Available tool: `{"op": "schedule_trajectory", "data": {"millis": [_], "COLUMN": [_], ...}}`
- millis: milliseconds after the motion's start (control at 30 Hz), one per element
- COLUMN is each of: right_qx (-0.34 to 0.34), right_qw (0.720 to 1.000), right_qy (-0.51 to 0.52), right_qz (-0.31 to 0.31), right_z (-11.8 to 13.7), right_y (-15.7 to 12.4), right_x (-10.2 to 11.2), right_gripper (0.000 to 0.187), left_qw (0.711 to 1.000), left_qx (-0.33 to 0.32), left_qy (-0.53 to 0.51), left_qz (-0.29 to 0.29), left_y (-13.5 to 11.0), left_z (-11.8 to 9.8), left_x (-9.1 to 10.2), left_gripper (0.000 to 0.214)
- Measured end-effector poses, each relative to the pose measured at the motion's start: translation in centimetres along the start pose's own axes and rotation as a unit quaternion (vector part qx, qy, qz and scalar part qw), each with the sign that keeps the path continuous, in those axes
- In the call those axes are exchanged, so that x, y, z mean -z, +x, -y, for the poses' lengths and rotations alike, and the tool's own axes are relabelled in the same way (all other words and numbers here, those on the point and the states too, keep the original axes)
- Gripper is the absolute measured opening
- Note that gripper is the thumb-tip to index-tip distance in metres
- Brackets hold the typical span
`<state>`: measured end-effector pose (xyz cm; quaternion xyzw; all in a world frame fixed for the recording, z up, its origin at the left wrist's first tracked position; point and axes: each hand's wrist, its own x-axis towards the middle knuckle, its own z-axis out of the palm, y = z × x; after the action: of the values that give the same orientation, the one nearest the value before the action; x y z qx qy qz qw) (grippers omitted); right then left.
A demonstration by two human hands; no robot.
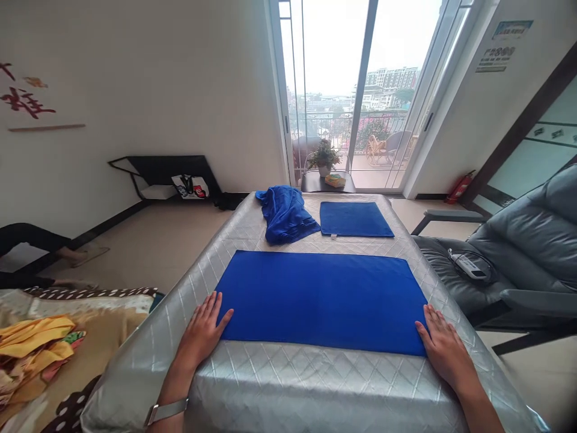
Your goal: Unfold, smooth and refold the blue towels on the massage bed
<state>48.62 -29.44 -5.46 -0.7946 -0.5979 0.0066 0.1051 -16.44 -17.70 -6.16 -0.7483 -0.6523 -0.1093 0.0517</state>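
Note:
A blue cloth (315,300) lies spread flat as a wide rectangle on the silver quilted table cover (288,373). My left hand (202,328) rests flat at its left edge, fingers stretched out and thumb on the near left corner. At the near right corner my right hand (444,346) lies open, its fingertips along the cloth's right edge. Farther back, a crumpled blue cloth (286,213) sits in a heap on the left. Beside it is a smaller blue cloth (356,219), folded flat with a white tag on its near edge.
A grey armchair (518,240) with a corded white device (469,264) stands on the right. Yellow cloths (40,343) lie on a surface at the left, where a person's legs (36,240) show. Behind the table, a small chair holds a potted plant (324,157).

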Motion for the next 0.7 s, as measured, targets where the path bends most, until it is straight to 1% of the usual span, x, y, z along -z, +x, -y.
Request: {"op": "schedule_trajectory", "data": {"millis": [100, 167, 233, 267, 300, 367, 467, 533, 600, 700], "right_qx": [-0.006, -0.008, 0.001, 0.009, 0.018, 0.049, 0.13, 0.175, 0.194, 0.194], "right_qw": [1.0, 0.999, 0.997, 0.996, 0.996, 0.996, 0.991, 0.983, 0.978, 0.977], "right_qy": [0.023, 0.026, 0.019, 0.017, 0.017, 0.025, 0.038, 0.04, 0.031, 0.008], "right_qz": [-0.012, -0.038, -0.07, -0.083, -0.089, -0.074, 0.001, 0.046, 0.073, 0.093], "right_z": [-0.8, -0.9, 0.2, 1.4, 3.0, 7.2, 15.0, 19.8, 23.7, 27.8], "right_y": [0.1, 0.1, 0.0, 0.0, 0.1, 0.4, 1.9, 3.7, 5.9, 9.5], "right_x": [-0.1, 0.0, 0.2, 0.3, 0.4, 0.6, 0.8, 0.9, 1.0, 0.6], "right_gripper": [0.087, 0.087, 0.086, 0.086, 0.084, 0.081, 0.076, 0.072, 0.07, 0.07], "left_qw": [1.0, 1.0, 1.0, 0.999, 0.999, 0.999, 0.999, 0.999, 0.999, 0.998], "left_qx": [0.014, 0.018, 0.018, 0.017, 0.016, 0.011, 0.003, 0.003, 0.006, 0.012], "left_qy": [-0.006, -0.011, -0.016, -0.019, -0.021, -0.027, -0.032, -0.037, -0.044, -0.054], "left_qz": [-0.006, -0.012, -0.02, -0.024, -0.027, -0.03, -0.026, -0.023, -0.023, -0.017], "left_y": [0.0, -0.1, -0.2, -0.3, -0.3, -0.5, -0.6, -0.6, -0.7, -0.7], "left_z": [-0.4, -0.8, -1.1, -1.2, -1.4, -1.7, -2.0, -2.2, -2.3, -2.4], "left_x": [0.0, 0.1, 0.3, 0.3, 0.4, 0.6, 1.0, 1.1, 1.2, 1.2], "left_gripper": [0.084, 0.083, 0.081, 0.081, 0.08, 0.079, 0.078, 0.078, 0.077, 0.076]}}
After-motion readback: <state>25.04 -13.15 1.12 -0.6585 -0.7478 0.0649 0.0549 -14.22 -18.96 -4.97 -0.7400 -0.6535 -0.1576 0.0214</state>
